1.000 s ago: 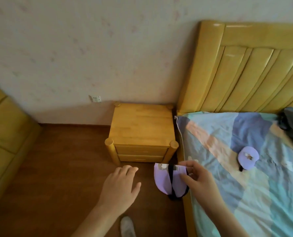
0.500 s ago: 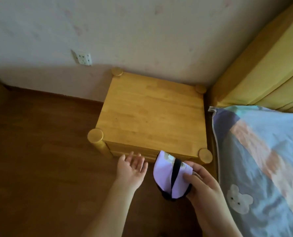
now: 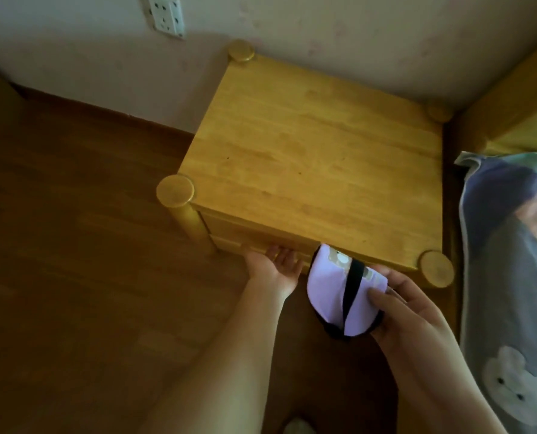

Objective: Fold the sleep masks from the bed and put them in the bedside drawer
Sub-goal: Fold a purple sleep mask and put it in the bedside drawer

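A folded lilac sleep mask (image 3: 333,296) with a black strap across it is pinched in my right hand (image 3: 408,311), just in front of the bedside table's front right corner. My left hand (image 3: 275,269) reaches palm-up to the front of the wooden bedside table (image 3: 317,158), its fingertips curled under the lower edge of a drawer front (image 3: 260,236). Both drawers look closed. The table's top is bare.
The bed (image 3: 511,277) with a patterned sheet lies to the right, its yellow headboard (image 3: 511,98) against the wall. A white wall socket (image 3: 167,14) is at the top left. Dark wooden floor (image 3: 73,277) stretches to the left.
The view has closed in on the bedside table. My left hand has moved forward from mid-air to the drawer front. My right hand still holds the folded mask.
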